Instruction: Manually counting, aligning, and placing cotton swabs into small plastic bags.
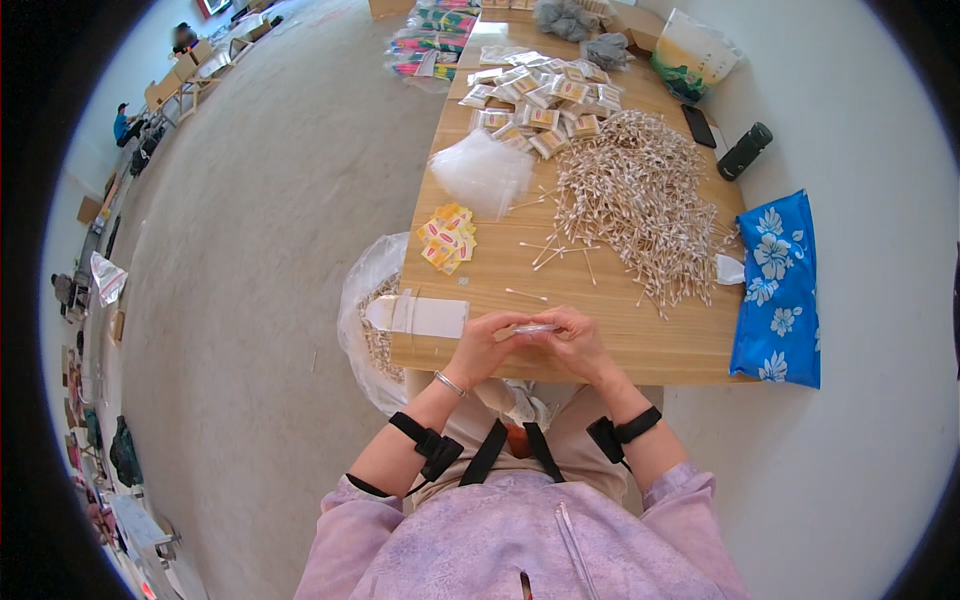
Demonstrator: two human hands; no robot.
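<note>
Close to the table's front edge, my left hand and my right hand meet with fingers closed on a small clear plastic bag. What lies inside the bag is too small to make out. A loose cotton swab rests just beyond my fingers. Beside my left hand is a white box with a band around it. Farther off spreads a large pile of cotton swabs. Yellow printed cards and a stack of empty clear bags lie to its left.
Filled swab packets are heaped farther back on the wooden table. Along the wall side are a blue flowered tissue pack, a black bottle and a phone. A plastic sack of swabs stands left of the table.
</note>
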